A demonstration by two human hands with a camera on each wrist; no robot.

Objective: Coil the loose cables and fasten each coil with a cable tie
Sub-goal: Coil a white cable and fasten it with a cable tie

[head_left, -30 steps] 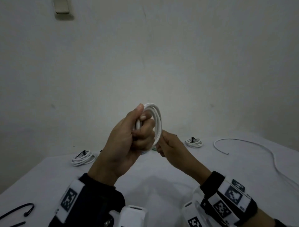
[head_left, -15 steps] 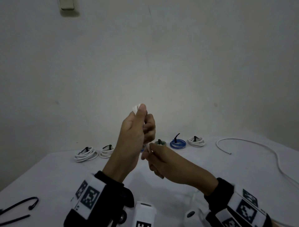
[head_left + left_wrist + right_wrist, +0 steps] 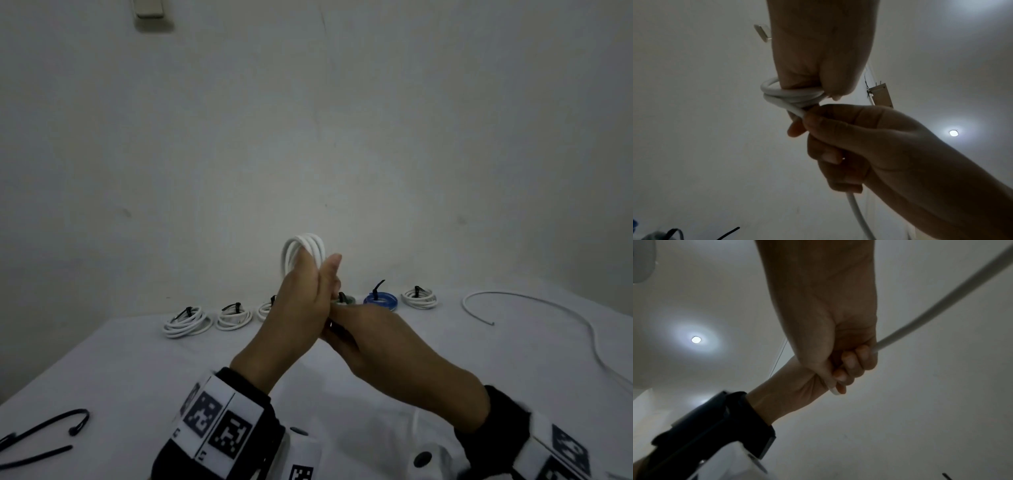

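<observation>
1. From the head view, I am holding the white coil [image 3: 304, 251] upright above the table [image 3: 137, 370] in my left hand [image 3: 298, 308], fingers curled round its lower side. My right hand [image 3: 363, 329] is meeting it from below, and its fingers are hidden here. Six tied coils [image 3: 186, 320] are lying along the far edge, another loose cable [image 3: 534, 301] is curving at the right, and black cable ties [image 3: 44, 428] are waiting at the near left.

2. From the left wrist view, I am seeing my right hand's fingers [image 3: 838, 129] wrapped round the cable tail [image 3: 857, 214] just under the coil. I judge I should be feeding each turn flat beside the last.

3. From the right wrist view, the tail [image 3: 941, 305] is running out taut past my curled fingers [image 3: 851, 363]. I should be keeping that tension light, so the loops are not springing open before a tie goes on.
</observation>
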